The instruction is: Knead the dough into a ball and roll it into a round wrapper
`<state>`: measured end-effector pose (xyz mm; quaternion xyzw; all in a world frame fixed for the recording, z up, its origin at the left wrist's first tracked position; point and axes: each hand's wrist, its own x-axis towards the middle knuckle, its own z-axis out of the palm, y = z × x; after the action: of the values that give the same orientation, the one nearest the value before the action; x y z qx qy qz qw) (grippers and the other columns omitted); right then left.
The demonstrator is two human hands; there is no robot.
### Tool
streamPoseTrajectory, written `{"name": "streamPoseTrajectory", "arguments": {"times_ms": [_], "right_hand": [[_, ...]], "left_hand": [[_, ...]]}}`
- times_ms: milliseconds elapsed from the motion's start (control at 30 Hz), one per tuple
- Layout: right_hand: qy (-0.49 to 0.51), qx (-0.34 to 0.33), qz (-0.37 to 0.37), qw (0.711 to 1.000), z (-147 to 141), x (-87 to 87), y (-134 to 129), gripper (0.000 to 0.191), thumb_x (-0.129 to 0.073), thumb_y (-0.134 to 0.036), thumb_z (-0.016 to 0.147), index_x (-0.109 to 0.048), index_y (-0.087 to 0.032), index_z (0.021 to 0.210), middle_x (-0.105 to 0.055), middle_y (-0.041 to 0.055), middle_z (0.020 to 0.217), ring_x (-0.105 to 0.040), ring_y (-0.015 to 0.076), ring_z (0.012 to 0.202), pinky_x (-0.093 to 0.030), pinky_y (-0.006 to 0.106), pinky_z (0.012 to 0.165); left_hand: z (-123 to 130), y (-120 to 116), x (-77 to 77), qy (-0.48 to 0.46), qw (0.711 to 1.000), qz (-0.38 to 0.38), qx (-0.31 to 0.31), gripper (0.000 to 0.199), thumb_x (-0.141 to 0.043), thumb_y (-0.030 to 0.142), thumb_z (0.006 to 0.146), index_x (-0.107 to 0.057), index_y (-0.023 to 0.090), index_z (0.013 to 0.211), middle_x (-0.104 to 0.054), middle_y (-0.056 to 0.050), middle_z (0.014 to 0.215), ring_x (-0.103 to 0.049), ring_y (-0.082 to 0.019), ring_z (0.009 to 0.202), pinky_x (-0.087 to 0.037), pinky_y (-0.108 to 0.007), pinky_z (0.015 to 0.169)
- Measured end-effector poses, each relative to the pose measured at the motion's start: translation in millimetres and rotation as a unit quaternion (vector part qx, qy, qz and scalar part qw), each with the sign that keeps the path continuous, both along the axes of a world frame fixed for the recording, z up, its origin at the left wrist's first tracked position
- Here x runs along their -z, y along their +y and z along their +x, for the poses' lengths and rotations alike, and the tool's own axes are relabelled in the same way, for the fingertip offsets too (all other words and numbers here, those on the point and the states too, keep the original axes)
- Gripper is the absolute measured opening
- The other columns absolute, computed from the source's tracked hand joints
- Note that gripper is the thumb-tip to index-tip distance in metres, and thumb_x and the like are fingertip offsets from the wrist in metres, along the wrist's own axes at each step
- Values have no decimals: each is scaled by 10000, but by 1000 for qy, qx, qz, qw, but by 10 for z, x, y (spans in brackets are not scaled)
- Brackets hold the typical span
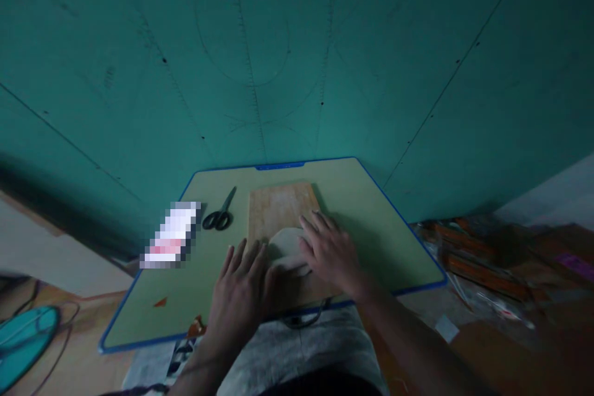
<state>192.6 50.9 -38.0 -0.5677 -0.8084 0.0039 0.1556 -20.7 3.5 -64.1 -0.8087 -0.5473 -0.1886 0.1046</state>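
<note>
A pale, flattened piece of dough [288, 244] lies on a wooden cutting board [281, 203], with a fold or crease toward its near side. My left hand [241, 281] rests at the dough's left edge, palm down, fingers stretched out and slightly spread. Across from it, my right hand [328, 250] lies over the dough's right edge. Its fingers reach forward and are a little apart, with the thumb side touching the dough. Neither hand grips anything that I can see. Part of the board's near end is hidden in shadow and behind my hands.
Black-handled scissors [219, 216] lie left of the board on the low blue-edged table [380, 229]. A blurred-out bright rectangle [171, 235] is at the table's left edge. Small orange-brown scraps [160, 302] lie nearer me. A green wall [297, 86] stands behind; wrapped items [482, 272] are at right.
</note>
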Motion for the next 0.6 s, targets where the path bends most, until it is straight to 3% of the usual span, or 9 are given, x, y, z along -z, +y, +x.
{"name": "streamPoseTrajectory", "arguments": {"times_ms": [167, 300, 433, 600], "right_hand": [[17, -16, -75, 997, -150, -64, 668, 412, -323, -348, 1036, -604, -222, 1310, -598, 88, 1379, -533, 206, 1285, -422, 379, 1064], [-3, -14, -72, 997, -162, -42, 728, 422, -315, -310, 1029, -622, -170, 1283, -572, 128, 1405, -494, 231, 1329, -373, 398, 1104], [-24, -18, 3, 1000, -58, 8, 289, 472, -416, -343, 988, -563, -136, 1385, -470, 174, 1510, -378, 303, 1426, -242, 487, 1191], [-21, -52, 7, 998, 117, 72, -311, 496, -373, -328, 996, -521, -143, 1431, -450, 139, 1538, -320, 281, 1465, -185, 501, 1222]], "left_hand": [[1, 521, -169, -29, 998, -47, -35, 385, -353, 353, 1006, -689, 208, 1125, -702, -96, 1231, -600, -285, 1237, -424, -495, 1122], [-43, 705, -198, -21, 997, -72, -26, 400, -334, 333, 1011, -648, 153, 1182, -675, -154, 1262, -559, -291, 1287, -417, -513, 1118], [-20, 309, -85, -22, 998, -59, 26, 407, -374, 335, 1003, -563, 167, 1323, -606, -147, 1379, -490, -300, 1361, -408, -535, 1126], [53, -370, -1, 2, 999, -5, 35, 579, -446, 409, 962, -402, 156, 1480, -509, -171, 1482, -399, -355, 1425, -380, -581, 1132]]}}
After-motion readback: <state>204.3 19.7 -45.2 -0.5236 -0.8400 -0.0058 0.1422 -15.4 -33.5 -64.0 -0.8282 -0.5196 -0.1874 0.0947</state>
